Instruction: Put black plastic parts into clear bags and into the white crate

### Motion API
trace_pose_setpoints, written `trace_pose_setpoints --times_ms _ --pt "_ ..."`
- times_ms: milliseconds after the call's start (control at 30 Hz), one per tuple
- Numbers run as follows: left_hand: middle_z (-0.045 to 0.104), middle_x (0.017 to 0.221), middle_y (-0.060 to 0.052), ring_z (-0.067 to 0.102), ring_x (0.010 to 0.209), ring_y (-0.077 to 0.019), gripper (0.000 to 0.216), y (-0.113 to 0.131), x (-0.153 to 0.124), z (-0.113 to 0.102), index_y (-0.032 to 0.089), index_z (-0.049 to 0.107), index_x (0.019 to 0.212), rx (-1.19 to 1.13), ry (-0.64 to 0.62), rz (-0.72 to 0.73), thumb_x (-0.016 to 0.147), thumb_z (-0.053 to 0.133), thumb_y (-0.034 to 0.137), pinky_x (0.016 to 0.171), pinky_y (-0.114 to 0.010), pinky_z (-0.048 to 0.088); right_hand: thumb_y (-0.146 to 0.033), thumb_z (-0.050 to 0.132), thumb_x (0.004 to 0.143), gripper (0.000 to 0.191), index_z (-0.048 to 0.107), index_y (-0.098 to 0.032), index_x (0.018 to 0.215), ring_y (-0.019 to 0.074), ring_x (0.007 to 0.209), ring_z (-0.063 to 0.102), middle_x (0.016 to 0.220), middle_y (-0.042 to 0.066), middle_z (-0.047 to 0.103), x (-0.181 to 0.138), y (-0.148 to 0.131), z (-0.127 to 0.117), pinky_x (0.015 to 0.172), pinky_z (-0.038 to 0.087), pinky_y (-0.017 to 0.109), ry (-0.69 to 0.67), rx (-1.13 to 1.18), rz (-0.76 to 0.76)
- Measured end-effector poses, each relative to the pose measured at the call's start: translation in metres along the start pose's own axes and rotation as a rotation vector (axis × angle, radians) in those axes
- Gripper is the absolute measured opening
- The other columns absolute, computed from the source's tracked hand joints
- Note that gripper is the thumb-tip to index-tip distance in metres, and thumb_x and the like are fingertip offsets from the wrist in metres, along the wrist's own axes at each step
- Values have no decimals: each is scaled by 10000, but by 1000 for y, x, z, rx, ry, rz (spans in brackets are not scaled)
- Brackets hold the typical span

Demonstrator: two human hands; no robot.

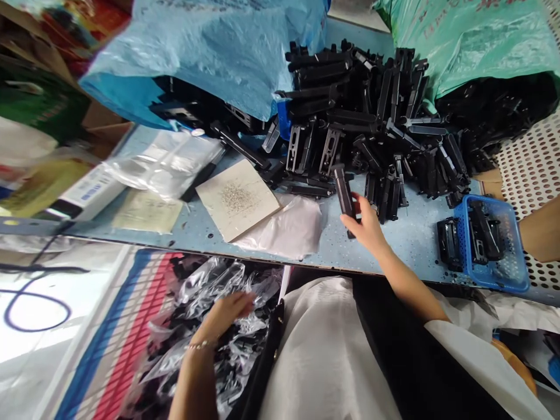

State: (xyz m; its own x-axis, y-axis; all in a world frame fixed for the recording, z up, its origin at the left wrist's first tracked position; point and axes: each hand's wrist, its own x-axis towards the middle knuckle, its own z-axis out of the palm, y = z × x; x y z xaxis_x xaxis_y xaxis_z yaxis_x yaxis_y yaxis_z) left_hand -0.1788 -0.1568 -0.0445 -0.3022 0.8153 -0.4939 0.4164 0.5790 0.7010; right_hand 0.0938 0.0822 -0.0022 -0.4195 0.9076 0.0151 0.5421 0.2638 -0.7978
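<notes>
My right hand (367, 224) is closed around the lower end of a long, narrow black part (343, 188), held tilted above the front of the blue table (350, 251). Just beyond it lies a large heap of similar black parts (336, 111), some showing slotted metal plates. Below the table edge, my left hand (234, 306) hovers over a striped woven bag (116, 332) full of black parts in clear plastic wrappers (210, 286). Motion smears its fingers, so I cannot make out whether they hold anything.
A square board (238, 201) with small bits rests on plastic bags (289, 230). A blue basket (520, 251) of black parts stands right, near a person's arm (542, 230). Blue (210, 52) and green bags (472, 46) border the heap. A white box (91, 189) lies left.
</notes>
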Motion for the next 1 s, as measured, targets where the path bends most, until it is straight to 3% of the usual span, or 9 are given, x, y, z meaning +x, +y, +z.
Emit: trace_pose_setpoints --times_ms 100,167,233,300,400,533,667,833,1000 --pt "752 1076 -128 718 996 -275 638 57 35 33 176 648 1279 -339 -18 328 901 545 680 870 -401 603 -414 636 936 605 417 -225 1467 280 1045 646 1191 120 667 -44 -20 16 944 523 462 -42 60 -72" --pt "617 1398 -166 628 1239 -281 803 101 55 61 213 398 1541 -503 8 539 899 569 665 1017 -415 550 -427 629 960 625 384 -223 1498 296 1103 626 1254 145 633 -64 -25 21 1000 501 501 -113 24 -162" --pt "510 1514 -156 603 1262 -257 815 135 67 86 242 237 1614 -536 21 534 947 552 588 1024 -394 547 -423 595 991 562 416 -218 1483 302 1143 601 1266 158 605 -74 -21 15 1012 498 503 -145 -52 -250" --pt "491 1517 -144 651 1131 -222 779 153 69 100 273 174 1627 -558 -40 461 980 529 524 921 -370 592 -415 555 1014 445 508 -207 1405 307 1130 584 1222 160 595 -73 -10 -2 986 507 494 -57 -183 -283" --pt "566 1376 -133 674 887 -163 767 159 61 107 280 196 1601 -634 -258 384 967 555 522 726 -324 617 -410 517 1030 311 624 -184 1215 306 1014 579 1103 151 618 -59 10 -30 907 502 488 54 -431 -312" --pt "650 1000 -58 653 711 -138 730 165 55 113 197 311 1507 -714 -465 249 941 574 577 598 -280 585 -431 464 1053 330 629 -202 882 259 851 558 854 97 628 -35 32 -45 782 469 405 -144 -499 -400" --pt "649 999 -40 655 706 -126 678 180 66 117 217 390 1403 -793 -335 238 889 643 580 599 -263 582 -400 358 1094 392 575 -209 829 188 720 550 762 38 607 -35 34 -39 677 418 319 -211 -310 -219" --pt "658 918 -15 664 700 -130 578 194 78 113 216 470 1305 -842 -274 223 880 662 557 631 -268 581 -443 456 1055 357 592 -211 820 246 814 581 822 89 661 -76 15 -23 722 422 382 -281 -390 -437" --pt "704 909 -43 714 838 -210 533 180 84 136 185 510 1332 -678 -239 248 909 610 492 801 -382 601 -311 336 1083 347 581 -222 854 207 744 585 797 56 651 -83 17 -23 683 443 343 -247 -343 -266"
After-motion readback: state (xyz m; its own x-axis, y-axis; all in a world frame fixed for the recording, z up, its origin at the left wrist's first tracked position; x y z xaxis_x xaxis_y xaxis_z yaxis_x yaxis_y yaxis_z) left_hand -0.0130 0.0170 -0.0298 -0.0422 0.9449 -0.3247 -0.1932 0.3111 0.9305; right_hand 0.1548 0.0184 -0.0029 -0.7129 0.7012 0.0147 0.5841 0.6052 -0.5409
